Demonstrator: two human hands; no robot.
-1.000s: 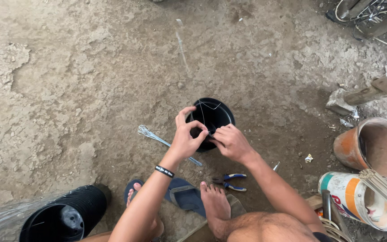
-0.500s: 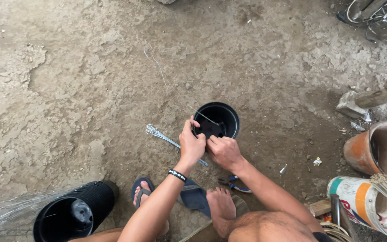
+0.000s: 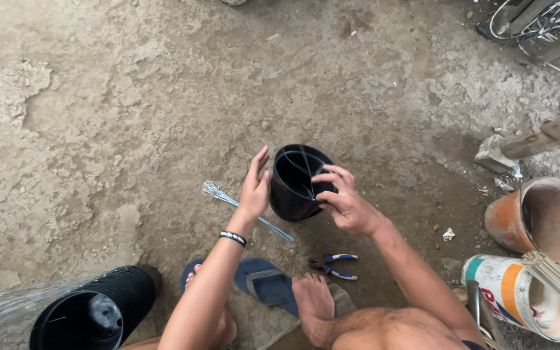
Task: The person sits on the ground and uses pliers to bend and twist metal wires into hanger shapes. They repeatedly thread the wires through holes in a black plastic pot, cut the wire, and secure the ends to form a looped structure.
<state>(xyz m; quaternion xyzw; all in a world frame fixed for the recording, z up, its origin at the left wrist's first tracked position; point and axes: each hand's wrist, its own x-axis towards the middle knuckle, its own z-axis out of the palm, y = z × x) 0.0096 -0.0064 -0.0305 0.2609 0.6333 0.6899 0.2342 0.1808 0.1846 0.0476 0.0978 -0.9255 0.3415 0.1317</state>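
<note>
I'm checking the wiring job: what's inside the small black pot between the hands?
Thin wires cross the mouth of the small black pot, meeting near its middle. Below them only dark interior shows. The right hand covers part of the rim; the left hand rests against the outer wall.

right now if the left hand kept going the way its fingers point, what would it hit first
The left hand points up-frame beside the black pot; past its fingertips only bare dirt ground shows, so the way looks free, though depth is unclear.

- Your left hand [image 3: 255, 188] is raised upright with fingers straight and together, palm facing right, the forearm reaching up from below.
- Your right hand [image 3: 345, 204] curls loosely, fingers bent and pointing left, wrist slightly cocked.
</note>
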